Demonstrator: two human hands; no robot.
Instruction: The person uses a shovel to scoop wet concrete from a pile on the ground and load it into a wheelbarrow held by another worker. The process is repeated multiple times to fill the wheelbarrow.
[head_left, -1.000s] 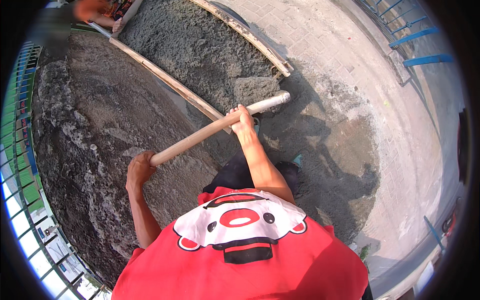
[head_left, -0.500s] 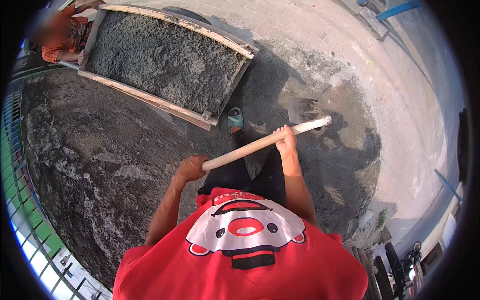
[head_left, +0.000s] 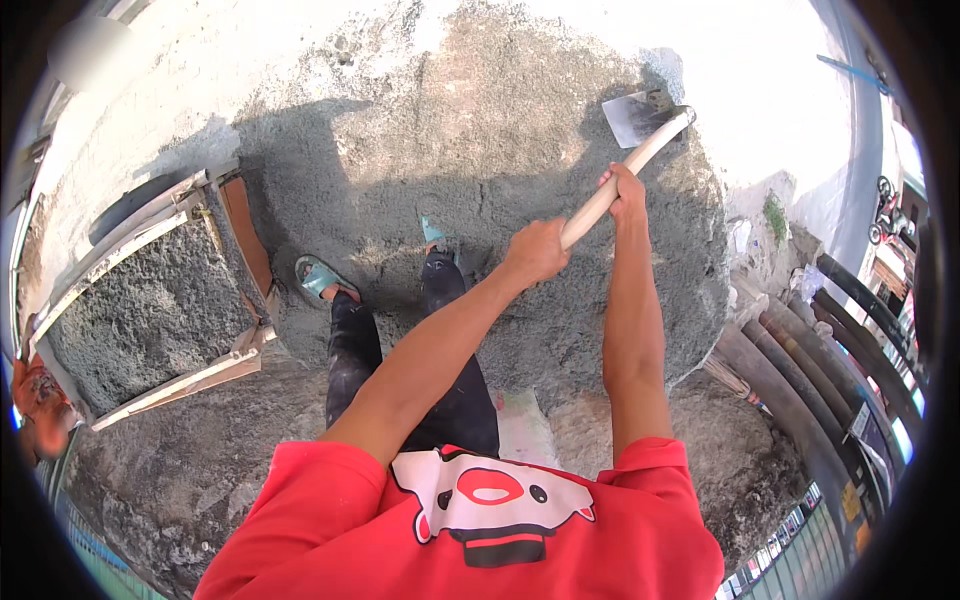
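A hoe with a pale wooden handle (head_left: 650, 148) and a broad grey metal blade (head_left: 630, 120) stretches out ahead of me to the right. My left hand (head_left: 540, 250) is wrapped round the handle's near end. Farther up the same handle, my right hand (head_left: 627, 192) is closed around it. The blade is over the far right edge of a spread of wet grey mortar (head_left: 480, 200); whether it touches the ground I cannot tell.
At left stands a wood-edged box (head_left: 150, 310) full of wet mortar, with a person in orange (head_left: 40, 395) beside it. Long dark pipes (head_left: 800, 370) lie along the right. Behind me is a dark rough mound (head_left: 200, 480). My sandalled foot (head_left: 325, 275) is on the mortar.
My view has turned right, so the box now sits farther left. Both arms have reached out forward, carrying the hoe away from my body and to the right. Both hands still grip it.
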